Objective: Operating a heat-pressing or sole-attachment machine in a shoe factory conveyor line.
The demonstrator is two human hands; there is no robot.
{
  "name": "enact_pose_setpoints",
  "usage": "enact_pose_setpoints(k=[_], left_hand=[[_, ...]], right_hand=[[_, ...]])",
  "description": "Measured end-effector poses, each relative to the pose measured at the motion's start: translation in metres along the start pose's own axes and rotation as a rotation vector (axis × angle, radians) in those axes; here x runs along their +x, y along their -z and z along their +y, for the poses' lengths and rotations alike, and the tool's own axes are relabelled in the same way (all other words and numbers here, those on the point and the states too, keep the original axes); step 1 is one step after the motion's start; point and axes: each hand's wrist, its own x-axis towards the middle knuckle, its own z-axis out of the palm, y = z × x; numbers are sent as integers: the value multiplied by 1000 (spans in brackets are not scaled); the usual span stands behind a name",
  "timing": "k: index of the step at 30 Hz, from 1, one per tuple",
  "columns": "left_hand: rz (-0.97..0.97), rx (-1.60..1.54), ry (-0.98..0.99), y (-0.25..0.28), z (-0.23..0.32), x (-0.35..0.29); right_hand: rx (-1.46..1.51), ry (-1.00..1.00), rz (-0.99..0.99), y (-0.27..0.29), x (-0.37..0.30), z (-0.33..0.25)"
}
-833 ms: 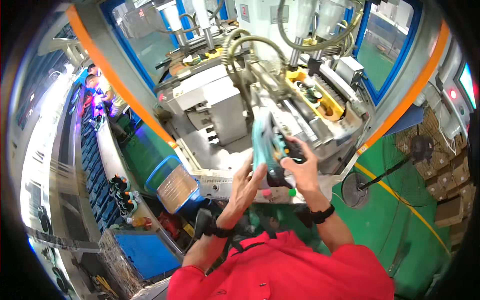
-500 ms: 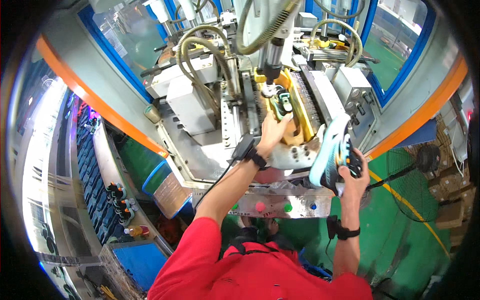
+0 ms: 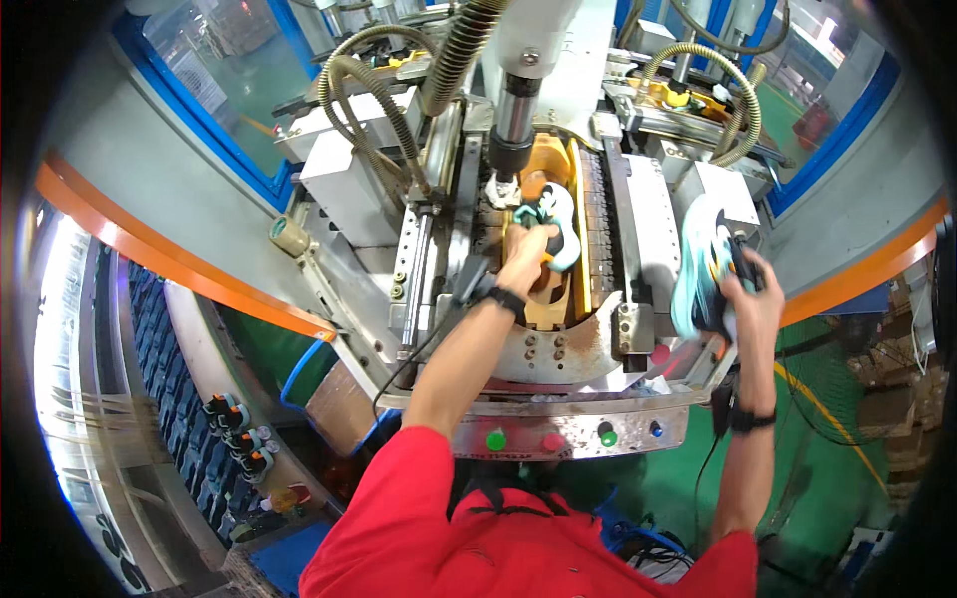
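My left hand (image 3: 528, 254) is closed on a pale-turquoise, white and black shoe (image 3: 565, 234) inside the yellow cradle (image 3: 550, 317) of a machine. This shoe lies tilted, its pale side toward the right wall of the cradle. Just above and left of it hangs the dark end of a vertical press cylinder (image 3: 511, 125). Off to the right of the cradle, my right hand (image 3: 756, 304) grips a second shoe (image 3: 693, 274) of the same colours, held upright and slightly blurred. Its black and orange parts face my palm.
A front panel (image 3: 578, 435) with green, red and blue buttons runs below the cradle. Metal hoses (image 3: 374, 90) arch over the machine's left side. Orange-edged guards (image 3: 179, 254) flank both sides. On the far left, a conveyor (image 3: 174, 349) runs beside a ledge with several dark shoe-shaped pieces (image 3: 239, 439).
The view has shifted closer over the machine. The shoe in my left hand has turned, showing more of its pale side, and sits farther from the press end. My right hand's shoe has moved right.
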Motion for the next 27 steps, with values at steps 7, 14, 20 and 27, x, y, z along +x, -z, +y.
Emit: enact_pose_setpoints(k=[7, 14, 20, 27], left_hand=[[-224, -179, 180, 116, 78, -242], [366, -131, 33, 235, 86, -418], [891, -335, -3, 260, 6, -506], [800, -564, 42, 232, -73, -537]], right_hand=[[-541, -96, -503, -190, 116, -10], [-724, 116, -297, -344, 65, 38], [-640, 278, -338, -340, 47, 55], [-22, 550, -939, -213, -243, 3]])
